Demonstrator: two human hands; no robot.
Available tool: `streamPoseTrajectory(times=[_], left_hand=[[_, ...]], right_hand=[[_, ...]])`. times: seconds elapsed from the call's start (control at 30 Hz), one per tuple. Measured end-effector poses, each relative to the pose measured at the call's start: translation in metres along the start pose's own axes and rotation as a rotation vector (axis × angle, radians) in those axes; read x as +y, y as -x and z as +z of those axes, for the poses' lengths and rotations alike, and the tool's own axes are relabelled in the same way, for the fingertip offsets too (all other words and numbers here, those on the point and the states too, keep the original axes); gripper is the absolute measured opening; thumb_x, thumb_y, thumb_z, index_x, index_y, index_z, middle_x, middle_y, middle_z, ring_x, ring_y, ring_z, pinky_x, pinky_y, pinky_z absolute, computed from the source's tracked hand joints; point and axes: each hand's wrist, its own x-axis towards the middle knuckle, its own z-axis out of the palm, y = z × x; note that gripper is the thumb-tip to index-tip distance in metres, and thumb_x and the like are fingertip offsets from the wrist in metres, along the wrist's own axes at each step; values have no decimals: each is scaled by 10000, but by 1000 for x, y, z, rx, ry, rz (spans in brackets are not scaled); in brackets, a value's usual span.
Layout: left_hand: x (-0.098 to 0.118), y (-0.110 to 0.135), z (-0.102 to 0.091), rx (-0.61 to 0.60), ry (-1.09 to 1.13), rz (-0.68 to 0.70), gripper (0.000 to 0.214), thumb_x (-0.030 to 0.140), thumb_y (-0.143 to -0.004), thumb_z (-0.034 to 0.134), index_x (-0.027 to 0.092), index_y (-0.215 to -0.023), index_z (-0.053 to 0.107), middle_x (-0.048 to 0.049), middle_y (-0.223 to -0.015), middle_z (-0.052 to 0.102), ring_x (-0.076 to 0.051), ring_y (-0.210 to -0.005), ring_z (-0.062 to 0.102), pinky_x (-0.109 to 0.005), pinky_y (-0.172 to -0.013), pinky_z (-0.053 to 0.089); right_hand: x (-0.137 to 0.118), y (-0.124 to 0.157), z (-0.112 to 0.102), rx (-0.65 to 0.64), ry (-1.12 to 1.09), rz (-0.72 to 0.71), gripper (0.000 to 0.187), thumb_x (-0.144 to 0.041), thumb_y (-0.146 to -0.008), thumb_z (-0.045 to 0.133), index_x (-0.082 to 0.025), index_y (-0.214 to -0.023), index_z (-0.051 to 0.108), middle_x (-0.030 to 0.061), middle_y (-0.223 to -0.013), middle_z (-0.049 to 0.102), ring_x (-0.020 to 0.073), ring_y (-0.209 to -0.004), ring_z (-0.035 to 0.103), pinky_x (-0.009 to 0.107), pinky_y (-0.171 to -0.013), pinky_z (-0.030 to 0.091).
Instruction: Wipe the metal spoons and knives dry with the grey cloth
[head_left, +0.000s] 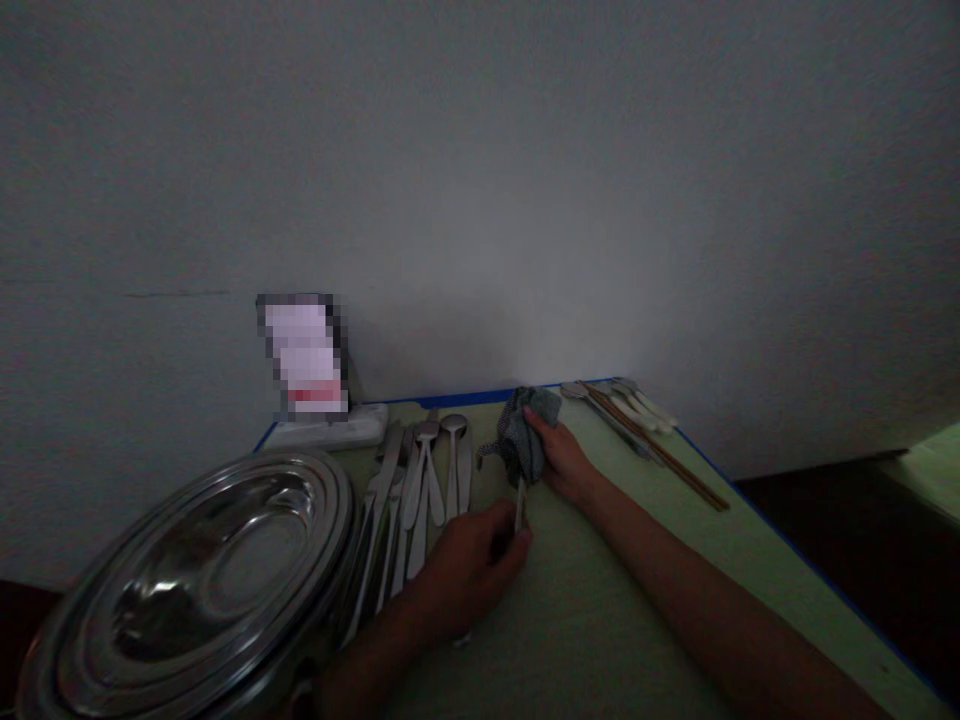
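My left hand is closed around the handle of a metal piece of cutlery. The far end of that piece goes into a crumpled grey patterned cloth, so its kind is hidden. Gripping the cloth around it is my right hand, thumb on top. Just left of my left hand, several metal spoons, knives and other cutlery pieces lie side by side, partly covered by my forearm.
Stacked round metal trays fill the table's left side. Behind them, a pixelated screen stands on a white base near the wall. Brown chopsticks, a metal spoon and white-handled utensils lie at the right. Blue tape edges the green table.
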Motion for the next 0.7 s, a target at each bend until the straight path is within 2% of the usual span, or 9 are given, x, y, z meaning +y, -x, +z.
streamPoseTrajectory(times=[0.13, 0.47, 0.7], left_hand=[[-1, 0, 2, -14, -51, 1, 217, 316, -852, 423, 186, -680, 442, 61, -555, 435, -91, -507, 432, -206, -483, 264], [-2, -1, 3, -30, -94, 2, 211, 315, -843, 443, 181, -681, 472, 50, -572, 478, -96, -527, 459, -205, -494, 274], [0, 0, 2, -7, -79, 9, 213, 299, -838, 445, 184, -659, 444, 58, -558, 449, -92, -514, 443, -200, -484, 265]], right_hand=[[0, 1, 2, -1, 31, 2, 128, -254, -769, 603, -135, -795, 644, 27, -650, 701, 143, -609, 658, 252, -644, 531], [1, 2, 1, -21, 31, 2, 134, -246, -769, 606, -132, -820, 653, 32, -669, 708, 145, -593, 655, 255, -618, 531], [0, 3, 4, 20, 33, 8, 113, -227, -779, 590, -135, -788, 655, 23, -637, 702, 136, -555, 646, 245, -610, 534]])
